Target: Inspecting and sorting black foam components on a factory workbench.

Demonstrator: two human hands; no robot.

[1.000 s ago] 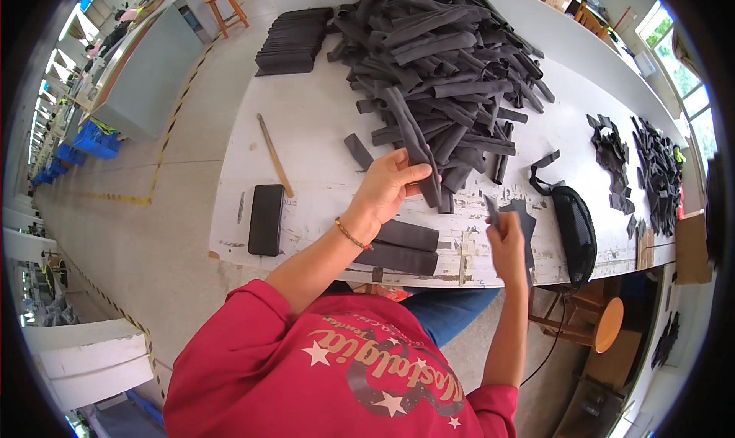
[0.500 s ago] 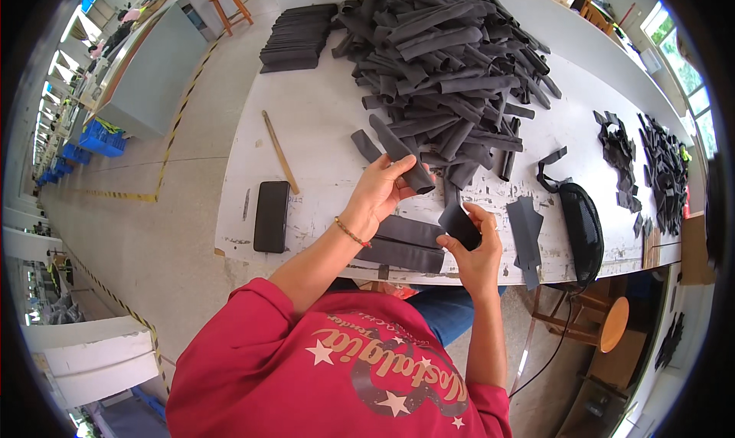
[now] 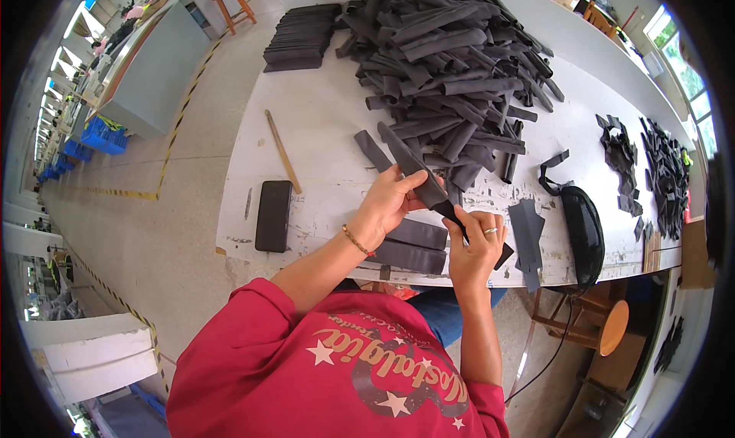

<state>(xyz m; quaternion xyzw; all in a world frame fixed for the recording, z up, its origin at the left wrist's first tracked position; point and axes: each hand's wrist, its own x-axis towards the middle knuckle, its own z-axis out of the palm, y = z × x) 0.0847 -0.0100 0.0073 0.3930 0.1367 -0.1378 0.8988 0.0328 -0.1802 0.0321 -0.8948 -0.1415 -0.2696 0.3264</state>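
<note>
My left hand (image 3: 385, 202) grips a dark grey fabric tube (image 3: 404, 153) that slants from the pile's near edge down toward my right hand. In my right hand (image 3: 476, 250) is a thin, stiff black strip (image 3: 503, 256), its lower end poking out past my palm. The strip's upper end meets the tube's near opening and looks partly inside it. Flattened dark grey tubes (image 3: 409, 258) lie side by side under my wrists at the table's front edge. Another loose tube (image 3: 370, 148) rests just beyond my left hand.
A large heap of dark grey tubes (image 3: 448, 78) covers the table's back middle, beside a neat stack (image 3: 302, 40). At left lie a black phone (image 3: 272, 216) and a wooden stick (image 3: 283, 153). To the right are flat dark pieces (image 3: 527, 239), a black mesh case (image 3: 583, 235) and dark scraps (image 3: 664, 170).
My right hand has turned and brought the black strip up to the tube's near end, where it seems to have slid in. The tube now points more toward my right hand.
</note>
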